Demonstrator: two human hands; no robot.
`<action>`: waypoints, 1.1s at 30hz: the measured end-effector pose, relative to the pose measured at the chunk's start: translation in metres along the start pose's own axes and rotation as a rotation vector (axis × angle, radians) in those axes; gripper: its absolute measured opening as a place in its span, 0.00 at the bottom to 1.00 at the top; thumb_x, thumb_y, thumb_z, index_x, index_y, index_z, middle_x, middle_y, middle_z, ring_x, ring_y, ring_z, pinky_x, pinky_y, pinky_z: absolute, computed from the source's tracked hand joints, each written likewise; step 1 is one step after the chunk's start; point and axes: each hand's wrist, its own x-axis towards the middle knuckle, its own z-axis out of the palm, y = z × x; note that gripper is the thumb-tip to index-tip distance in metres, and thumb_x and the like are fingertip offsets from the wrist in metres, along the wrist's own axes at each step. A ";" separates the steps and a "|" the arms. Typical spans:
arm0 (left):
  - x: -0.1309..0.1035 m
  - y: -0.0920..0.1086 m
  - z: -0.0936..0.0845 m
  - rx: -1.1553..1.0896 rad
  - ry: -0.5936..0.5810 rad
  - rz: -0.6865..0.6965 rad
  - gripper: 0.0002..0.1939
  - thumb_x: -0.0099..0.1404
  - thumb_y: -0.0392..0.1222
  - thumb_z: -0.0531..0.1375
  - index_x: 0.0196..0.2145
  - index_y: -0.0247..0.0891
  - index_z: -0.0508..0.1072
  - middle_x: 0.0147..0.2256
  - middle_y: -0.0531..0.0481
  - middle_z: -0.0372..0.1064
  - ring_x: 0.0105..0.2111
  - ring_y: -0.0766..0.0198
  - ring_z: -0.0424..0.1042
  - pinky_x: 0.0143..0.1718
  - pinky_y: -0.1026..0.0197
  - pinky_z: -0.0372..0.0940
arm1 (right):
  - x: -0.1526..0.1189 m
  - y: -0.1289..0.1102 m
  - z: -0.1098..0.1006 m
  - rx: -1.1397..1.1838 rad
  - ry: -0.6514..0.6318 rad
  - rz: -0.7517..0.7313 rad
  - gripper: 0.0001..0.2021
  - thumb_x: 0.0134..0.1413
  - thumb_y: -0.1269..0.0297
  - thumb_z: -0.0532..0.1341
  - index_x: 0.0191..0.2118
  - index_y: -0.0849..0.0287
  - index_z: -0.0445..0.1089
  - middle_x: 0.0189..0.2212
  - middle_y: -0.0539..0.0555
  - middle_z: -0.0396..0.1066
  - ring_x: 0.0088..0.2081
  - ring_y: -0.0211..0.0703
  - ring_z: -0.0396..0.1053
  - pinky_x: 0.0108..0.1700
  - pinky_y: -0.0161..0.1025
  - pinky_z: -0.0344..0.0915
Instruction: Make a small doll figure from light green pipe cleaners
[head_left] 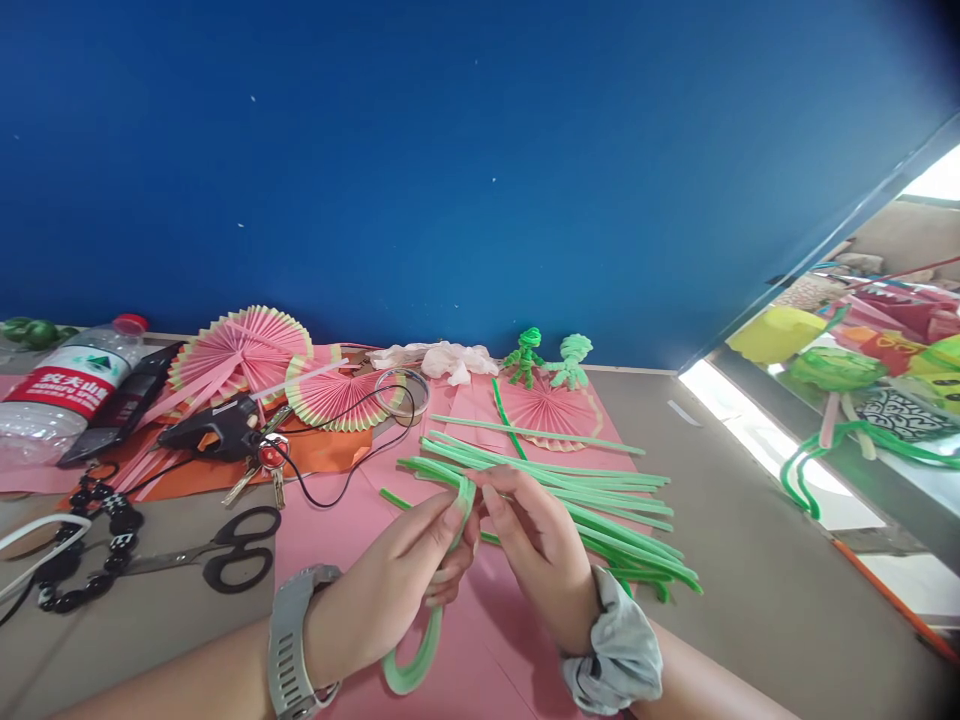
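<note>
Pale green pipe cleaners (414,672), bent into a long loop, hang from my left hand (409,555), which pinches them between thumb and fingers. My right hand (536,545) meets the upper end of the bundle with thumb and forefinger pressed together; what is between these fingertips is too small to make out. Under and behind both hands, several loose light and darker green pipe cleaners (622,490) lie across pink paper (330,540). Two small green twisted pipe cleaner figures (528,352) stand at the back.
Pink pleated paper fans (251,350) lie at the back left, near a black glue gun (214,428), keys (276,480) and a roll of clear tape (418,393). Black scissors (240,548), a beaded strap (82,560) and a bottle (71,385) are left. A blue panel (450,180) rises behind.
</note>
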 end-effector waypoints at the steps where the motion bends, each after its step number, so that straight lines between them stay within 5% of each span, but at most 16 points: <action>1: 0.000 -0.001 0.000 -0.017 -0.028 0.005 0.15 0.65 0.52 0.46 0.30 0.38 0.61 0.19 0.59 0.46 0.17 0.73 0.44 0.19 0.68 0.45 | 0.001 0.000 0.000 0.061 0.008 0.013 0.10 0.58 0.65 0.52 0.45 0.53 0.65 0.31 0.51 0.65 0.33 0.38 0.66 0.35 0.35 0.64; 8: -0.001 0.002 -0.001 -0.123 -0.195 0.011 0.14 0.67 0.47 0.43 0.29 0.37 0.60 0.19 0.59 0.47 0.17 0.73 0.44 0.19 0.69 0.44 | 0.005 -0.003 0.000 0.451 -0.114 0.189 0.09 0.58 0.59 0.53 0.38 0.54 0.68 0.32 0.51 0.64 0.31 0.36 0.64 0.33 0.34 0.64; 12: -0.001 0.002 -0.001 -0.130 -0.211 0.020 0.14 0.67 0.46 0.43 0.29 0.37 0.60 0.20 0.59 0.47 0.17 0.73 0.43 0.19 0.68 0.43 | 0.003 -0.005 0.001 0.408 0.037 0.168 0.04 0.54 0.63 0.57 0.33 0.55 0.66 0.27 0.47 0.64 0.28 0.33 0.63 0.32 0.31 0.63; 15: -0.001 0.001 0.000 -0.080 -0.191 0.025 0.14 0.67 0.47 0.44 0.29 0.37 0.60 0.20 0.59 0.47 0.18 0.73 0.44 0.19 0.67 0.43 | 0.004 -0.008 0.000 0.434 0.068 0.197 0.08 0.56 0.60 0.54 0.31 0.57 0.65 0.29 0.49 0.64 0.31 0.34 0.64 0.34 0.31 0.63; 23: -0.005 -0.003 0.001 0.109 -0.124 -0.078 0.16 0.64 0.53 0.48 0.31 0.37 0.62 0.22 0.57 0.49 0.19 0.72 0.45 0.19 0.66 0.45 | 0.009 -0.013 -0.002 0.579 -0.216 0.445 0.12 0.59 0.58 0.50 0.31 0.60 0.63 0.28 0.49 0.61 0.22 0.31 0.60 0.22 0.30 0.60; 33: -0.003 -0.006 -0.002 0.020 -0.220 -0.093 0.14 0.65 0.50 0.47 0.30 0.38 0.60 0.20 0.59 0.45 0.18 0.72 0.43 0.18 0.66 0.43 | 0.012 -0.011 -0.005 0.559 -0.317 0.390 0.13 0.59 0.59 0.50 0.29 0.60 0.64 0.27 0.49 0.59 0.25 0.33 0.61 0.22 0.30 0.61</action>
